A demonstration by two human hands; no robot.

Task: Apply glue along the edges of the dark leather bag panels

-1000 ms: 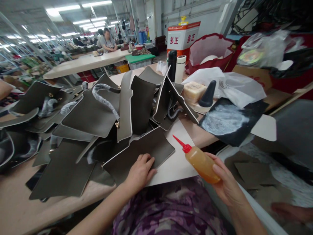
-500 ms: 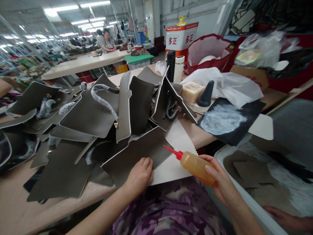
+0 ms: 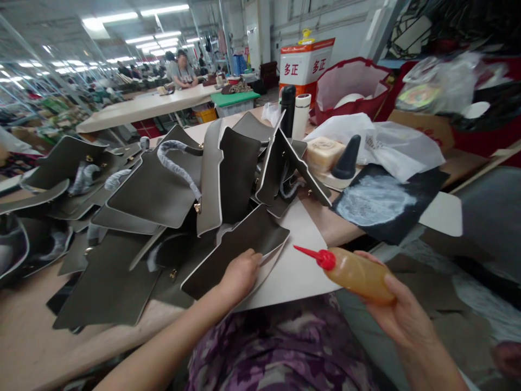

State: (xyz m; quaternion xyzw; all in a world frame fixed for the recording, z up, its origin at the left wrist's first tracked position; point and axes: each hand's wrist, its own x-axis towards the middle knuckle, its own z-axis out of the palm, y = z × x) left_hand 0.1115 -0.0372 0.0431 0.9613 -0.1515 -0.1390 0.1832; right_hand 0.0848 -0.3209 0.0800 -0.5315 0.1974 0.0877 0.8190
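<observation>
My left hand (image 3: pixel 240 274) pinches the near edge of a dark olive leather flap (image 3: pixel 234 250) and holds it raised off a pale sheet (image 3: pixel 297 266) on the table. My right hand (image 3: pixel 401 317) is wrapped round an amber glue bottle (image 3: pixel 356 273) with a red nozzle (image 3: pixel 311 253). The nozzle points left toward the flap and hangs just right of it, a short gap away. The bottle lies nearly level over the table's front edge.
A heap of olive bag panels (image 3: pixel 158 190) with wrapped handles covers the table's left and middle. A black glue-smeared board (image 3: pixel 378 203), a black cone (image 3: pixel 348 157), a tan block (image 3: pixel 323 152), plastic bags and two flasks (image 3: pixel 293 114) sit at the right. People work at far tables.
My left hand went from lying flat on the flap to gripping its edge and lifting it. The bottle dipped toward the flap, then drew back right and levelled out.
</observation>
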